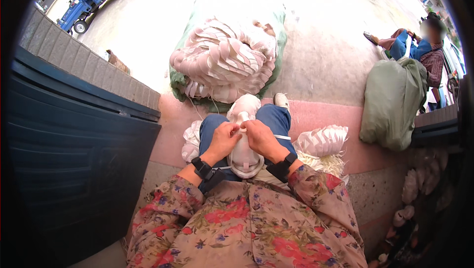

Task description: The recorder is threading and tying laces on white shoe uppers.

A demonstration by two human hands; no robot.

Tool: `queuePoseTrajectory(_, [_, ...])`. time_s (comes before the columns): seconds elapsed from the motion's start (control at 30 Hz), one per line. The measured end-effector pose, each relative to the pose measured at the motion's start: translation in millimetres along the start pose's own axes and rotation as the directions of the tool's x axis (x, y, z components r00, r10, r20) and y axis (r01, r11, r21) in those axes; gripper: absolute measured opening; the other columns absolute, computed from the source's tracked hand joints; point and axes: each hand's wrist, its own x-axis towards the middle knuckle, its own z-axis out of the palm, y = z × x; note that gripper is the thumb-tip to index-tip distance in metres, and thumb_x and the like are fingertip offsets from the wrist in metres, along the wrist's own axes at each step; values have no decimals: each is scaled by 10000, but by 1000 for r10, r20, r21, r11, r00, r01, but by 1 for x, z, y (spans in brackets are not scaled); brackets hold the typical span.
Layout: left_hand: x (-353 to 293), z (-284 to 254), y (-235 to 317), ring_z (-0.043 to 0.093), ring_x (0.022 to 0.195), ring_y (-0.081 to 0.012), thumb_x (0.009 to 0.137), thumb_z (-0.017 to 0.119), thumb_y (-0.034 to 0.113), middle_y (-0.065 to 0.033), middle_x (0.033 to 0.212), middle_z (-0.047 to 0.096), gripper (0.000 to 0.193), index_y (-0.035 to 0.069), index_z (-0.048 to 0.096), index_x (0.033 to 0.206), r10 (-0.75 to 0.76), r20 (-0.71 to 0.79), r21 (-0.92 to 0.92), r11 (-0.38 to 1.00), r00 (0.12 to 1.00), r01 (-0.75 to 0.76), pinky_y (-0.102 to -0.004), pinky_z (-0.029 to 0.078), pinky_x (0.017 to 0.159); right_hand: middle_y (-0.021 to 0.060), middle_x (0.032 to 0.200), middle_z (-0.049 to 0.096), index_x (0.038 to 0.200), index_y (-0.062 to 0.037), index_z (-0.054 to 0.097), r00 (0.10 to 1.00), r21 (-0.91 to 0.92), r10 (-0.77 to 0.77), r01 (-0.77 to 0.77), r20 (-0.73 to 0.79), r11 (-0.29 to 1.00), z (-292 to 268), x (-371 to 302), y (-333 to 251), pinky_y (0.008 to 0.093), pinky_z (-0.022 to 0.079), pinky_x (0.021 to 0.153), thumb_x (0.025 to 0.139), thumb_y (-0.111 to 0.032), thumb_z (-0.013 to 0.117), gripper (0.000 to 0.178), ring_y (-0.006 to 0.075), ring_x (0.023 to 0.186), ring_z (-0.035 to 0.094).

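A pale pinkish-white shoe upper point(245, 155) lies between my knees, its rounded heel end toward me. My left hand point(224, 140) and my right hand point(260, 138) meet over its lacing area, fingers closed in a pinch on its edges. Whether a lace is also between the fingertips is too small to tell. Just beyond my hands, more pale material point(244, 104) rests between my legs. To the right of my right knee sit a stack of pale uppers point(323, 140) and a bundle of cream strands point(330, 163).
Ahead stands an open green sack point(279, 33) heaped with nested pale uppers point(217, 60). A full green sack point(392, 102) is at right, beside a seated person point(429, 53). A dark blue door panel point(74, 154) flanks my left. Farther off is a blue three-wheeled vehicle point(89, 1).
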Motion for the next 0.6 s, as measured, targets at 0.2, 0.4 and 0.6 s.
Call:
queuePoseTrajectory(0.2, [7, 5, -7, 555, 730, -284, 722, 642, 110, -128, 783, 569, 170, 2, 593, 844, 308, 35, 277, 911, 951, -306, -342, 454, 648, 143, 835, 558, 950, -52, 515, 994, -52, 45, -50, -95, 997, 7, -6, -3, 412, 443, 681, 768, -48, 501, 183, 324, 812, 540])
queuePoseTrajectory(0.4, [9, -28, -5, 515, 781, -299, 733, 543, 44, -129, 762, 527, 44, 24, 538, 772, 430, 190, 475, 747, 883, -466, -407, 423, 682, 194, 908, 580, 1028, -32, 519, 983, 127, 169, -176, 67, 976, -19, -22, 0, 417, 449, 717, 785, -169, 571, 284, 370, 864, 554])
queuePoseTrajectory(0.6, [-39, -271, -124, 510, 579, -141, 830, 416, 82, -49, 656, 506, 152, 73, 491, 699, -154, -827, -127, 988, 540, 87, -253, 400, 479, 23, 701, 592, 950, -23, 591, 811, 404, 530, -584, 249, 704, -147, -79, 3, 231, 438, 520, 818, -164, 599, 193, 101, 590, 549])
